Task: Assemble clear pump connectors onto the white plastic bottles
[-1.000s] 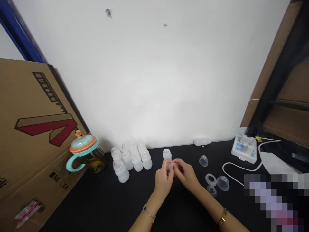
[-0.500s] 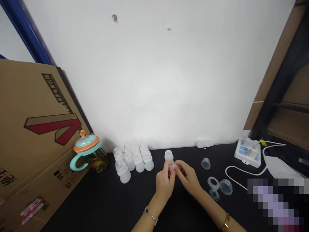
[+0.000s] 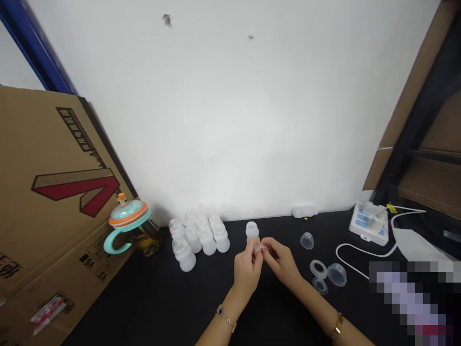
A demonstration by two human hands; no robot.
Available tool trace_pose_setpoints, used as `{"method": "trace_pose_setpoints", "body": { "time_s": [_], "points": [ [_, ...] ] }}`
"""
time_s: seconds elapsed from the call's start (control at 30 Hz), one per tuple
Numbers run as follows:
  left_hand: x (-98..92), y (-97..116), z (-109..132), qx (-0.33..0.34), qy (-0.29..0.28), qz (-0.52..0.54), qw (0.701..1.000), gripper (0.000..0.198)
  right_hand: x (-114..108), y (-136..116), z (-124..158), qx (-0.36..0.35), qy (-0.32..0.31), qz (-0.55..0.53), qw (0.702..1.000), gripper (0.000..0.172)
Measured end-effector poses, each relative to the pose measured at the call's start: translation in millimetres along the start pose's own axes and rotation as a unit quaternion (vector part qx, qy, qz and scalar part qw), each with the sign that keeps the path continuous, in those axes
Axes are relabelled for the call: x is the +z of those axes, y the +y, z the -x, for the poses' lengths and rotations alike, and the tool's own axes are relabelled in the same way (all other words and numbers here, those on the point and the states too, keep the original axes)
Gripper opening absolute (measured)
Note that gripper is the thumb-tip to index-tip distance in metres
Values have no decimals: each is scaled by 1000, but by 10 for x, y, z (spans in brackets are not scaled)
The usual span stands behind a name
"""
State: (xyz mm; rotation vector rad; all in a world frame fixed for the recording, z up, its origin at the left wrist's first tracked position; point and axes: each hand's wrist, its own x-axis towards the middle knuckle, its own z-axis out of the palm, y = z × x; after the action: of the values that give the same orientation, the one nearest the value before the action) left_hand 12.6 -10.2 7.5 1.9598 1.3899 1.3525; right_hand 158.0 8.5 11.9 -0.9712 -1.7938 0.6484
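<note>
My left hand [image 3: 246,270] and my right hand [image 3: 282,263] meet over the black table [image 3: 162,307], fingers pinched together on a small clear plastic part [image 3: 258,248]. Just behind them stands one open white bottle [image 3: 251,231]. A cluster of several capped white bottles [image 3: 200,238] stands to the left. To the right lie a clear cap [image 3: 307,240], a white ring [image 3: 318,268] and a clear dome [image 3: 336,275].
A large cardboard box [image 3: 54,192] leans at the left, with a teal and orange lidded jug [image 3: 131,228] beside it. A white device [image 3: 369,223] with a cable [image 3: 351,250] sits at the right. One white bottle [image 3: 304,211] lies by the wall.
Both hands stay pinched on the small clear part, with only slight finger shifts. The view has shifted a little.
</note>
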Motion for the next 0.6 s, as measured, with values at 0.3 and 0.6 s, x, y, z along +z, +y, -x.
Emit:
{"method": "trace_pose_setpoints", "body": {
  "time_s": [0.3, 0.6],
  "points": [
    [-19, 9, -22, -22, -8, 14, 1000, 20, 19, 35, 1, -5, 8, 29, 1000, 21],
    [2, 2, -38, -44, 1, 54, 998, 24, -18, 39, 12, -52, 21, 81, 995, 31]
  ]
}}
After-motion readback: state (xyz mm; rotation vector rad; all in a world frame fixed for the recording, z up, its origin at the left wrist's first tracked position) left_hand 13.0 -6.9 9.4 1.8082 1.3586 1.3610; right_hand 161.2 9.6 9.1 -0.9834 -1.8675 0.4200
